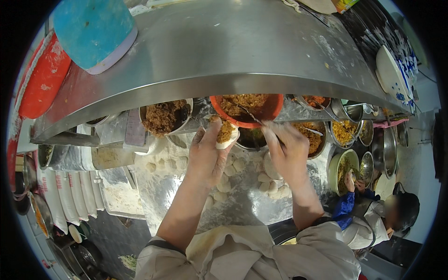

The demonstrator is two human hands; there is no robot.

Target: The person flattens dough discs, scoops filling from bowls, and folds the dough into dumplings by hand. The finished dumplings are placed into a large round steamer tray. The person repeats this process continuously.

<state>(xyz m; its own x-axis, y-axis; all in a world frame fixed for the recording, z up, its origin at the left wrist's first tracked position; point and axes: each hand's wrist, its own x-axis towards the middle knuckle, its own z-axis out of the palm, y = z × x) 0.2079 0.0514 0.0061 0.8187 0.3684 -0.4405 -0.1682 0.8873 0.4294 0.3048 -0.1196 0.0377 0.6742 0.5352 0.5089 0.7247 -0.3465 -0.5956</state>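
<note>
My left hand [209,150] holds a dough wrapper [231,142] with a mound of brown-orange filling [224,132] on it, the thumb resting against the filling. My right hand [288,147], slightly blurred, grips the handle of a metal spoon [249,113]. The spoon's other end lies in the filling of a red bowl [246,124] under the steel shelf. Below both hands, several pale dough pieces [229,170] sit on the floured steel worktable [245,210]. A metal bowl partly shows below the red one.
A raised steel shelf [224,49] spans the front, carrying a blue container [96,35] and a patterned bowl [392,73]. A bowl of dark brown filling [164,117] stands left of the red one. Several filling bowls line the right, where a co-worker [364,213] works beside a green basin [332,175].
</note>
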